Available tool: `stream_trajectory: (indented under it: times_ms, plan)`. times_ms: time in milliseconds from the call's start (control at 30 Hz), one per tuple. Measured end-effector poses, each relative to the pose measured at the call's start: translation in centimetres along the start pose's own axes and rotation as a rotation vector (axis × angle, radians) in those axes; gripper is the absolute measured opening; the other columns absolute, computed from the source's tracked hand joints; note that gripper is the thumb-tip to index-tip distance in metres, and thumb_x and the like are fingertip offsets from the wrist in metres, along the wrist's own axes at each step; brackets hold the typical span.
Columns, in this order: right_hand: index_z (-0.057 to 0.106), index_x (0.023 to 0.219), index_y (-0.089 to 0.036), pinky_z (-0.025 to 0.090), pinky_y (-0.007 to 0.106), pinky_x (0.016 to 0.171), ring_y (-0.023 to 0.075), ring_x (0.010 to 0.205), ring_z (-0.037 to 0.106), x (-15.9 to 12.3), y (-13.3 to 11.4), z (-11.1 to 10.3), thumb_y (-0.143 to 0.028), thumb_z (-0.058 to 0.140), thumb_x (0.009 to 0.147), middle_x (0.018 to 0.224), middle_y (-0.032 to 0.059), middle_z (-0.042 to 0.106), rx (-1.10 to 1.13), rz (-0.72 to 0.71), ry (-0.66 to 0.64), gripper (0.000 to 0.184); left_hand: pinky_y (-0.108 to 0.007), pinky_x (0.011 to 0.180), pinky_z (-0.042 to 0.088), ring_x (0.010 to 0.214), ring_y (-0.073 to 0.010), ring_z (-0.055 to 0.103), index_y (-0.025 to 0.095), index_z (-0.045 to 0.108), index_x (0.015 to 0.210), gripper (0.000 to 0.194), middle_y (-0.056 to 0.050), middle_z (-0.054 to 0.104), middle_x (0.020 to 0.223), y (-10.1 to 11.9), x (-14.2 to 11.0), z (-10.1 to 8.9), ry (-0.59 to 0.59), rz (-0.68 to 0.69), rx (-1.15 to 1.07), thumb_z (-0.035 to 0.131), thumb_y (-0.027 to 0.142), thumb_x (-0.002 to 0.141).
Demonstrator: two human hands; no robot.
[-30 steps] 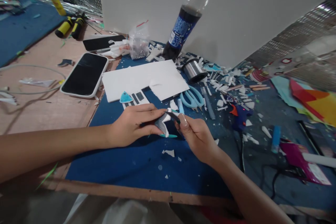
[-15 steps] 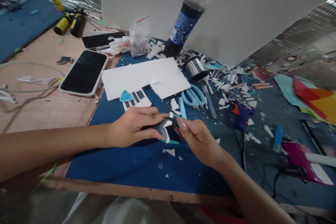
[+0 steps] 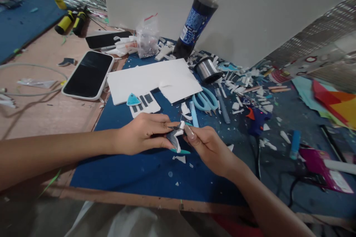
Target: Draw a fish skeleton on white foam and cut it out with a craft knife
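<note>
My left hand [image 3: 143, 133] pinches a small grey-faced foam piece with white edges [image 3: 177, 142] between thumb and fingers. Closed round a thin dark blade [image 3: 174, 128], my right hand [image 3: 213, 150] lays it against the upper part of that piece; its handle is hidden in my grip. A teal shape [image 3: 182, 152] shows just below the foam piece. Beyond my left hand lie a white card with dark strips [image 3: 148, 107] and a small blue triangular piece [image 3: 133, 100]. White offcuts [image 3: 180, 159] are scattered on the blue mat [image 3: 133, 177] under my hands.
A large white board [image 3: 150, 77] lies behind the hands, near blue-handled scissors [image 3: 205, 100] and a wire spool [image 3: 208, 70]. A bottle of dark drink [image 3: 194, 22] stands at the back. Left is a phone [image 3: 88, 74]; right, a glue gun [image 3: 258, 118] with its cord.
The blade in my right hand has shifted slightly left and down across the top of the foam piece. My left hand keeps its hold.
</note>
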State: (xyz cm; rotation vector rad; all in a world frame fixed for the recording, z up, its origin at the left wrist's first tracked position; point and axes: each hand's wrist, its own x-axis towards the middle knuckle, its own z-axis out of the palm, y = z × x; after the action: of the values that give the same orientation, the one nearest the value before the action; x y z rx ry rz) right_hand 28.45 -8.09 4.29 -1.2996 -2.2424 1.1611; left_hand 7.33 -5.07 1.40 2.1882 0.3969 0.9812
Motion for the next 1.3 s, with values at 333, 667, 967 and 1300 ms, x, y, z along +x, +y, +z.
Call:
stream_trajectory:
  times_ms: [333, 667, 967, 1300]
  plan:
    - [0.032, 0.061, -0.018, 0.023, 0.022, 0.047, 0.0047, 0.045, 0.028, -0.08, 0.07, 0.13, -0.039, 0.028, 0.096, 0.051, -0.006, 0.028, -0.003, 0.0, -0.022, 0.041, -0.022, 0.056, 0.047, 0.062, -0.0117, 0.054, 0.008, 0.063, 0.077, 0.03, -0.008, 0.062, 0.071, 0.01, 0.28, -0.07, -0.011, 0.048, -0.005, 0.049, 0.031, 0.09]
    - [0.028, 0.059, -0.018, 0.022, 0.023, 0.047, 0.0051, 0.045, 0.027, -0.02, 0.07, 0.09, -0.042, 0.026, 0.096, 0.051, -0.0054, 0.027, 0.001, -0.011, -0.053, 0.044, -0.022, 0.053, 0.044, 0.057, -0.0117, 0.051, 0.01, 0.061, 0.068, 0.032, -0.003, 0.051, 0.059, -0.26, 0.15, 0.05, -0.042, 0.023, -0.092, 0.051, 0.031, 0.09]
    - [0.029, 0.057, -0.018, 0.022, 0.022, 0.047, 0.0054, 0.045, 0.027, -0.01, -0.23, 0.1, -0.046, 0.024, 0.095, 0.05, -0.0052, 0.027, -0.028, -0.009, -0.05, 0.047, -0.022, 0.054, 0.045, 0.058, -0.0114, 0.052, 0.007, 0.06, 0.112, 0.035, -0.003, 0.052, 0.064, -0.27, 0.1, 0.1, -0.051, 0.01, -0.157, 0.049, 0.033, 0.09]
    - [0.031, 0.057, -0.018, 0.022, 0.022, 0.047, 0.0051, 0.044, 0.027, -0.01, -0.14, 0.03, -0.047, 0.024, 0.095, 0.05, -0.0055, 0.027, -0.017, -0.046, -0.065, 0.048, -0.02, 0.058, 0.047, 0.062, -0.0111, 0.054, 0.013, 0.05, 0.128, 0.042, -0.003, 0.053, 0.068, -0.41, 0.0, 0.11, -0.073, 0.019, -0.197, 0.047, 0.032, 0.091]
